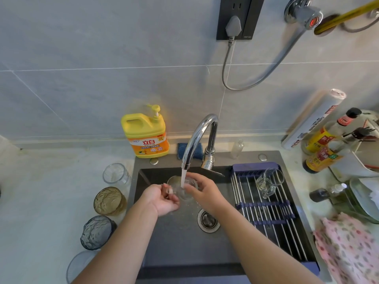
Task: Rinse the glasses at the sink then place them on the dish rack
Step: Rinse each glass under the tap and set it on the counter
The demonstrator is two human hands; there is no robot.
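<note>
Bright, even, cool light; soft shadows; glare on faucet (193, 140) above fingers (171, 199); barrel distortion and blur toward edges.

Detergent bottle (146, 133) yellow, label orange. Sink (174, 242) dark grey. Dish rack (264, 206) navy frame, silver rods. Held glass (185, 194) clear. Ribbed glass (115, 174) clear. Amber glass (108, 200) crinkle pattern. Blue-grey glass (96, 231) smoky, same crinkle pattern. Cloth (348, 249) pink, speckled print. Sponge (181, 149) blue.

A clear glass (184, 191) sits under running water over the dark sink (176, 242). A clear mug (266, 184) lies on the rack (272, 214). A ribbed glass (115, 174), amber glass (109, 200) and grey glass (97, 231) stand on the table (41, 201).
</note>
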